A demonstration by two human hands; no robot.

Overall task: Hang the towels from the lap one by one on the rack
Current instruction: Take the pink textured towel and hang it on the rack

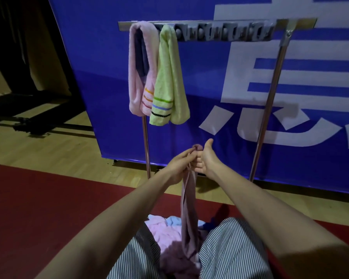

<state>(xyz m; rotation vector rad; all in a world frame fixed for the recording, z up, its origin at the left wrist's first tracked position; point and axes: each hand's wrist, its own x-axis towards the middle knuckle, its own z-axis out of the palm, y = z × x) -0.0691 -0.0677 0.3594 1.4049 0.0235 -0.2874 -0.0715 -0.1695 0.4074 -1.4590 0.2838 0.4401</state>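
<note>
Arms outstretched; left hand (179, 164) fingers (189, 156) pinch the mauve towel (187, 214) at its top, tail on the lap (230, 248). Right hand (207, 160) touches it, thumb up, grip unclear. Rack (220, 24) on wood floor (48, 146), blue banner (109, 77) behind.

Rack clips (220, 34) blurred. Right fingers (197, 165) partly hidden behind towel (187, 198). Lap pile (159, 231) cut off at the bottom edge.

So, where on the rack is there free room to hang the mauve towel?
The bar is free from the green towel rightward to the right post. The left end is crowded: the pink towel and green towel hang side by side.
</note>
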